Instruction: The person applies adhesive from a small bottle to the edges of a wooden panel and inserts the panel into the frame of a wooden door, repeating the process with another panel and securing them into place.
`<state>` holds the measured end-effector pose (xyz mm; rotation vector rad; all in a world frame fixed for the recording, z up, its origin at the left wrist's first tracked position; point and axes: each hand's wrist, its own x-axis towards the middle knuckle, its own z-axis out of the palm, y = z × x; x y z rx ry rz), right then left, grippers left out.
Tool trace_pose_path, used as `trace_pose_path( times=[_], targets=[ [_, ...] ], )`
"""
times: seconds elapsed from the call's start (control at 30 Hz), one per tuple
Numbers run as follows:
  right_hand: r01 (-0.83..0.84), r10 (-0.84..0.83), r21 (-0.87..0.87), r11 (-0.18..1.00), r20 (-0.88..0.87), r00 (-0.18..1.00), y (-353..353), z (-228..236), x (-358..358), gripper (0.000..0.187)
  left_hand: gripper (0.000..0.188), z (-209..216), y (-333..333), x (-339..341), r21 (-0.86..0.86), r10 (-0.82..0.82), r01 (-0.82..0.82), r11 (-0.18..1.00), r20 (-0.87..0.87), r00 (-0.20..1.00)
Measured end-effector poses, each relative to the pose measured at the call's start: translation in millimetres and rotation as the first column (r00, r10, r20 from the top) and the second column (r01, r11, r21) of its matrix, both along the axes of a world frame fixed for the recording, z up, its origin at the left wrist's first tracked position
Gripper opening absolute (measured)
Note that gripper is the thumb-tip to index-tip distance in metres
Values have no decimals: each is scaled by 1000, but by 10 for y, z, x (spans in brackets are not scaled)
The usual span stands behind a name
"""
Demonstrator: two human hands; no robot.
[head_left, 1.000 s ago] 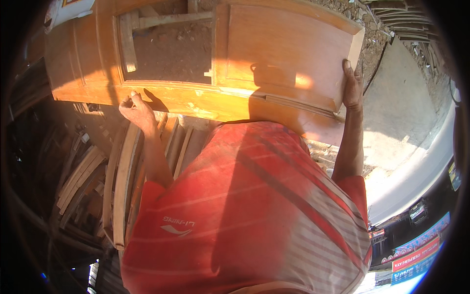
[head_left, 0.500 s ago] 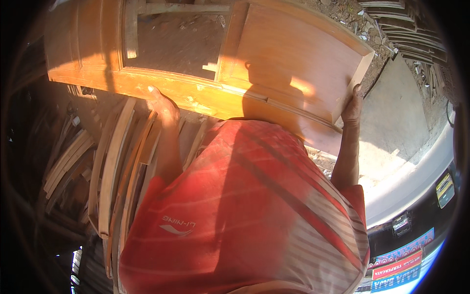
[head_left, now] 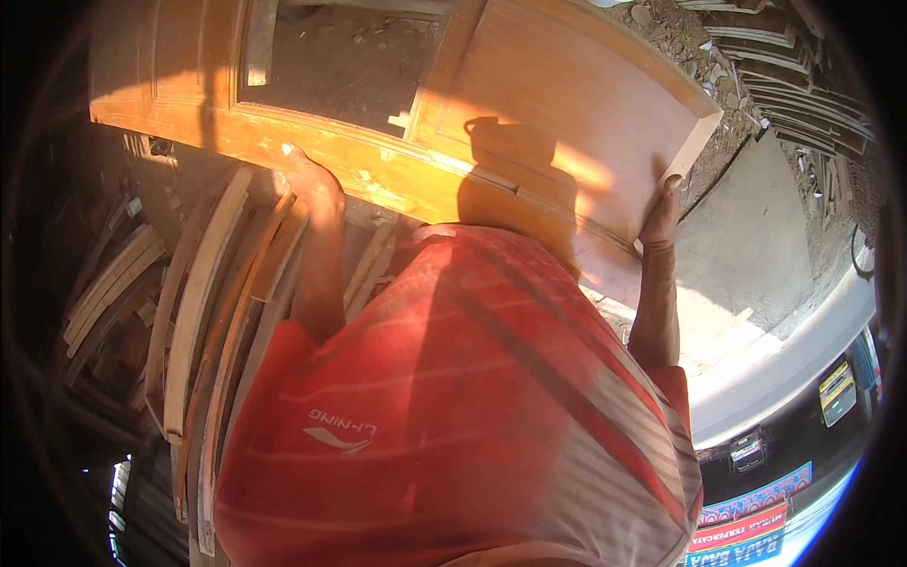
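An orange-brown wooden door (head_left: pixel 378 151) with raised panels and an open rectangular gap stretches across the upper view, held sideways in front of my body. My left hand (head_left: pixel 316 180) grips its near long edge, thumb on top and fingers hidden beneath. At the door's right end, my right hand (head_left: pixel 659 215) is closed round the pale short edge near the corner. The near edge lies close to my red shirt, and shadow covers part of the right panel.
Stacked timber strips (head_left: pixel 203 321) stand left of me. A flat grey board (head_left: pixel 756 227) lies on the ground at right, with more stacked planks (head_left: pixel 794 76) beyond it. A pale paved strip (head_left: pixel 784 369), vehicles (head_left: pixel 837 392) and banners (head_left: pixel 746 529) show at lower right.
The door's left end sits slightly higher in view, and my right hand appears a little lower and further left. The surroundings have shifted in view. Both hands keep their hold.
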<state>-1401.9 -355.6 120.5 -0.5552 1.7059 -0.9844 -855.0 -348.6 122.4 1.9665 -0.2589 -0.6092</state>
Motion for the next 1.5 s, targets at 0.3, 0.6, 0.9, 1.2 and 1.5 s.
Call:
trace_pose_path(
  times=[0.3,0.6,0.9,1.2,1.5],
  targets=[
    [-132,131,9,991,93,987,-32,61,-71,85,58,215,-74,-162,44,54,-51,998,-67,996],
    [-51,54,-17,999,351,935,-25,38,80,87,62,138,4,-162,70,8,-6,998,-30,1000],
    [-67,75,-37,997,624,777,-219,94,-252,99,76,363,-106,-282,90,-17,31,995,-157,988],
    [-20,9,22,1000,409,913,-259,138,314,60,77,316,-149,-357,86,56,-53,995,-38,998],
    [-171,181,-63,983,237,954,-289,157,304,68,74,232,-115,-310,138,41,-51,989,70,997]
  ],
)
